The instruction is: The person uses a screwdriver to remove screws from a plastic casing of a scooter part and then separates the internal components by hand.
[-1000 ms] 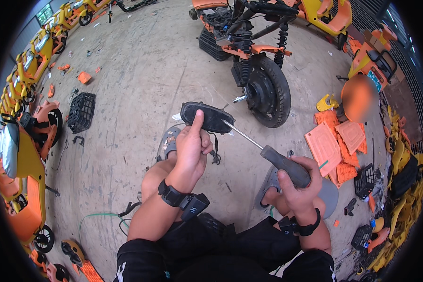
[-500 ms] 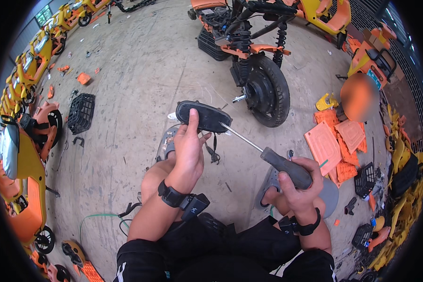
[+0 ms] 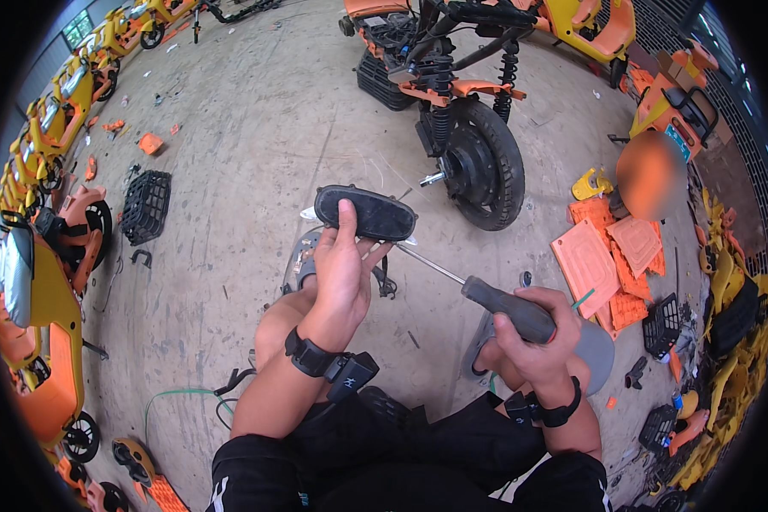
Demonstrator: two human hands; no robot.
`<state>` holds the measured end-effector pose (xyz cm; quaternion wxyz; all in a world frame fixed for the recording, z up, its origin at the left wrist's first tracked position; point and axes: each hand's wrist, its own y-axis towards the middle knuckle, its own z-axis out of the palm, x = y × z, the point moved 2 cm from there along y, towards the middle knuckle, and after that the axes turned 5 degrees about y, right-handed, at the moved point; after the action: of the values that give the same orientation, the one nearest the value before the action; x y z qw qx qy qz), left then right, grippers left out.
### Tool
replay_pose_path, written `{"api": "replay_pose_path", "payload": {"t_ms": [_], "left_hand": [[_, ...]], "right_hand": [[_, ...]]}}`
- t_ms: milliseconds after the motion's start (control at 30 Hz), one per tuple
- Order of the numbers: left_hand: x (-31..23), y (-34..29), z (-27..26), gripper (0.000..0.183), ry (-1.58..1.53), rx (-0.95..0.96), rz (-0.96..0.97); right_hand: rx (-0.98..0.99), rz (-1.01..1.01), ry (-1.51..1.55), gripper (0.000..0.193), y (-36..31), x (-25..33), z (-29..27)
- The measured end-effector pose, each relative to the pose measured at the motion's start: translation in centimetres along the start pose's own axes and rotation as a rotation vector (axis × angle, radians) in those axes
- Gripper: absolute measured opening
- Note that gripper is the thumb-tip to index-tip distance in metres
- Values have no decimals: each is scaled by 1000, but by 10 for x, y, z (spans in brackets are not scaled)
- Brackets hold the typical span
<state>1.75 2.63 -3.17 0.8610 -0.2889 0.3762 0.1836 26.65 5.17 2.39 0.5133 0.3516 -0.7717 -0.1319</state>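
My left hand (image 3: 341, 277) is closed on a flat black oval part (image 3: 380, 215) with small lugs along its rim, thumb across its face and fingers underneath. A dark cable with a connector (image 3: 386, 283) hangs below it. In my right hand (image 3: 544, 346) is a screwdriver (image 3: 505, 307) with a thick dark handle and a long metal shaft. The shaft slants up and left to the part's lower edge. Its tip is at or just under that edge; whether it touches cannot be made out.
Ahead stands a partly stripped scooter, its black wheel (image 3: 485, 166) facing me. Orange panels (image 3: 584, 264) lie on the right, beyond them a heap of yellow parts (image 3: 734, 358). Yellow-orange scooters (image 3: 47, 341) line the left, with a black basket (image 3: 147, 207) nearby.
The screwdriver's tip has left the oval part's face and dropped to its lower edge. My right hand has shifted slightly left, and the part has moved a little left too.
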Motion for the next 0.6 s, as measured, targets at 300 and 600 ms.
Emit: {"api": "replay_pose_path", "payload": {"t_ms": [300,600], "left_hand": [[1,1,-1,47,37,-6,10],[2,0,0,44,60,-15,45]], "right_hand": [[24,3,-31,37,1,1,3],[29,35,-28,36,3,2,5]]}}
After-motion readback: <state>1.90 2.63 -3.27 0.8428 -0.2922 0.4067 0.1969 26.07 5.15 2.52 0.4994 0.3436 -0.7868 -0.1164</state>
